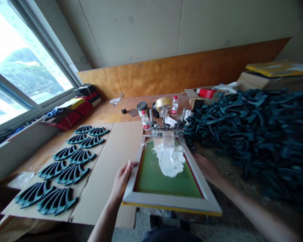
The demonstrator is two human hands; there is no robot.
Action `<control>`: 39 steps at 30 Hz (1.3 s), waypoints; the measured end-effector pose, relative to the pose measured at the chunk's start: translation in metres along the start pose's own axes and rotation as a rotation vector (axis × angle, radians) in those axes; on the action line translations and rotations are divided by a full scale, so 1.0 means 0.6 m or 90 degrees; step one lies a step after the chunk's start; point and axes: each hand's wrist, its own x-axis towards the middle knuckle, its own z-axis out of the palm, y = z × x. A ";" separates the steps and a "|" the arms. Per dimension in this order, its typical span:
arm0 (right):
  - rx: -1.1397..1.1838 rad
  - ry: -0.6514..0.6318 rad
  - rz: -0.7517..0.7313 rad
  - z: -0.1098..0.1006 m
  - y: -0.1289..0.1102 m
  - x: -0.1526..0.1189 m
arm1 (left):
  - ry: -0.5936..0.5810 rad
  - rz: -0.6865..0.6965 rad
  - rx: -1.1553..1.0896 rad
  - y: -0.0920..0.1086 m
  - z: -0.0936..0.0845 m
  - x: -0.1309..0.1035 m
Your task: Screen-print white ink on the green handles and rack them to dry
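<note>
A silk-screen printing frame (173, 197) with a green mesh is tilted up in front of me, its far end at a metal hinge clamp (164, 129). Thick white ink (171, 164) lies on the far part of the mesh, and a squeegee (168, 140) rests in it. My left hand (123, 176) is closed at the frame's left edge, its fingertips against the side. Beside the right edge is my right hand (204, 166), smeared by motion and partly hidden by the frame, so its fingers cannot be made out.
Dark green fan-shaped plastic parts (72, 173) lie in rows on cardboard (103, 181) at left. A high heap of similar dark parts (247, 124) fills the right side. Behind the clamp stand bottles (175, 107), an ink can (142, 107) and a tape roll (163, 103).
</note>
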 end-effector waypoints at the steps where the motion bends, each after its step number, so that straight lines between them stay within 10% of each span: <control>1: -0.005 0.030 0.014 -0.017 -0.001 0.019 | -0.017 -0.028 0.018 -0.040 0.000 -0.004; 5: -0.026 0.071 -0.073 -0.041 -0.062 0.102 | -0.015 -0.027 0.050 -0.170 0.012 0.010; 9: -0.073 -0.089 -0.147 -0.003 -0.139 0.120 | -0.023 -0.017 0.099 -0.207 0.019 0.026; 19: 0.032 -0.263 -0.438 -0.023 -0.127 0.026 | -0.018 -0.027 0.150 -0.196 0.020 0.020; 25: 0.037 -0.057 -0.394 0.008 -0.137 0.003 | -0.019 -0.040 0.081 -0.189 0.018 0.018; 29: 0.065 -0.083 -0.426 0.003 -0.131 -0.026 | -0.012 -0.056 0.046 -0.178 0.020 0.015; 34: 0.082 -0.095 -0.217 -0.029 -0.138 0.079 | -0.022 -0.080 0.023 -0.139 0.014 0.009; 39: -0.002 0.028 -0.060 -0.082 -0.099 0.173 | -0.013 -0.086 -0.044 -0.027 0.002 -0.001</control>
